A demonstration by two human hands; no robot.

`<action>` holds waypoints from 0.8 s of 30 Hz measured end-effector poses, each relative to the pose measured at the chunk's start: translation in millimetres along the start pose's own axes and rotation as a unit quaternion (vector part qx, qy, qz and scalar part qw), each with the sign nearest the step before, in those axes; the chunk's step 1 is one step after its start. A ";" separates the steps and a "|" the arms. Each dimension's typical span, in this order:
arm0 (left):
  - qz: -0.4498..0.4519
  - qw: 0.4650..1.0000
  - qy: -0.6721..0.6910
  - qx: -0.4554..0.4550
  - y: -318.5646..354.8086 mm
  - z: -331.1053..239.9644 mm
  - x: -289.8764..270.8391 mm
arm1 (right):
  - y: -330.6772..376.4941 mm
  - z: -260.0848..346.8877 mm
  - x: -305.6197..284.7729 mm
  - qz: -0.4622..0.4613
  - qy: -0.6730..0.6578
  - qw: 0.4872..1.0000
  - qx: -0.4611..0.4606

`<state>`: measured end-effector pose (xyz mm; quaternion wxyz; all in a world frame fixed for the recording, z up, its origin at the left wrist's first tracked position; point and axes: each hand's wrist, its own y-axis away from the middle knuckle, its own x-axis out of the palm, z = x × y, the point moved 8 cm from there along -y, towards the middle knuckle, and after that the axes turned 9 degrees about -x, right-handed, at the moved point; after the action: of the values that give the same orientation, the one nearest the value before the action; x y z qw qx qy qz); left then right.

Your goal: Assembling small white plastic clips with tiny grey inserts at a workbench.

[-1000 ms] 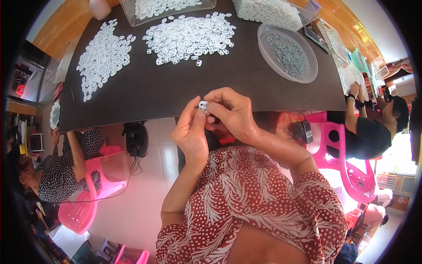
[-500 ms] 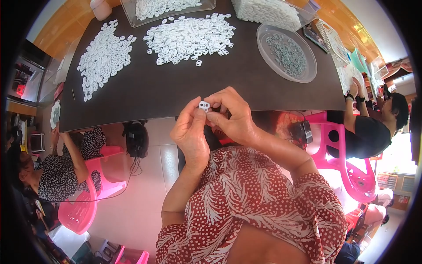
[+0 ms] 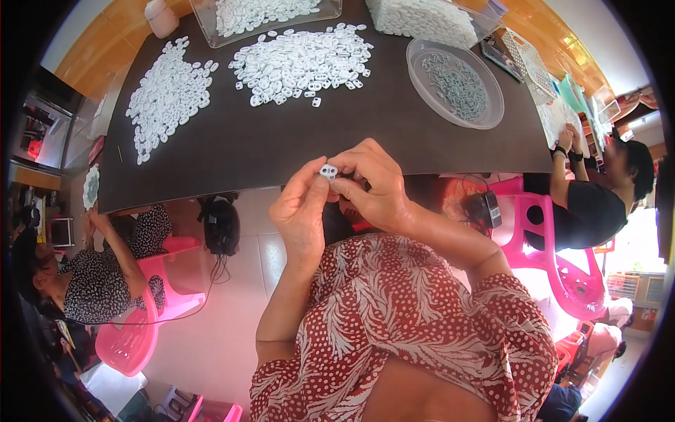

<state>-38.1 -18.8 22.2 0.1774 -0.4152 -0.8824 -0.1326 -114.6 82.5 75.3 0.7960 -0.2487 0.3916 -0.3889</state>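
Note:
Between my two hands, just over the table's near edge, is a small white plastic piece with dark holes [image 3: 328, 171]. My left hand [image 3: 302, 204] pinches it between thumb and fingertips. From the other side my right hand [image 3: 373, 183] grips it too, its fingers curled and the thumb at the piece's lower edge. Whether the right fingers also hold something small is hidden. Beyond my hands lies a heap of white plastic pieces [image 3: 299, 63], with a second pile of white oval pieces [image 3: 169, 98] to its left.
A round clear tray [image 3: 416, 77] of small grey-green screw-like parts stands at the right. Bins of white pieces [image 3: 422, 24] line the far side. One person [image 3: 598, 190] sits at the right, another [image 3: 105, 281] at the left, near pink chairs [image 3: 130, 344].
The white piece has turned slightly in my fingers, and both hands keep hold of it. My view has shifted a little; the piles and tray stay put.

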 end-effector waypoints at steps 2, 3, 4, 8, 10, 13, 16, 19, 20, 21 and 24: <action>0.005 1.000 -0.018 -0.001 0.3 -2.0 -0.6 | 0.6 0.2 -1.0 0.001 0.000 1.000 -0.004; 0.018 0.999 0.006 -0.028 0.1 -0.7 0.5 | 0.3 1.4 -1.3 0.002 -0.005 1.000 -0.011; 0.032 0.997 0.031 -0.055 0.0 1.3 2.1 | -0.1 2.6 -1.6 0.003 -0.010 1.000 -0.018; 0.010 0.991 0.092 -0.097 -0.9 3.5 0.4 | -6.0 12.4 -4.1 -0.001 0.015 0.998 -0.057; 0.001 0.993 0.089 -0.076 1.5 -2.2 3.5 | -7.1 15.4 -7.6 -0.017 0.015 0.997 -0.076; -0.006 0.998 0.063 -0.027 5.0 -9.9 5.6 | -8.4 19.9 -11.6 -0.020 0.021 0.995 -0.093; -0.027 0.999 0.039 0.009 10.7 -19.0 7.8 | -8.1 24.5 -14.5 -0.029 0.015 0.994 -0.106; -0.030 0.999 0.014 0.030 16.0 -25.4 13.9 | -6.9 28.7 -19.3 -0.045 0.027 0.990 -0.130; -0.031 0.999 0.011 0.032 17.5 -27.2 15.1 | -6.6 29.4 -20.4 -0.048 0.024 0.990 -0.131; -0.031 0.999 0.004 0.027 18.5 -28.1 16.6 | -5.8 32.7 -23.4 -0.063 0.033 0.987 -0.148; -0.030 0.999 -0.012 0.024 23.3 -31.8 23.9 | -2.8 36.5 -32.4 -0.081 0.032 0.983 -0.161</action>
<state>-27.6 -0.1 63.0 0.1726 -0.3859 -0.8994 -0.1115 -98.6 110.6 112.0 0.6983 -0.3920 0.4528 -0.3921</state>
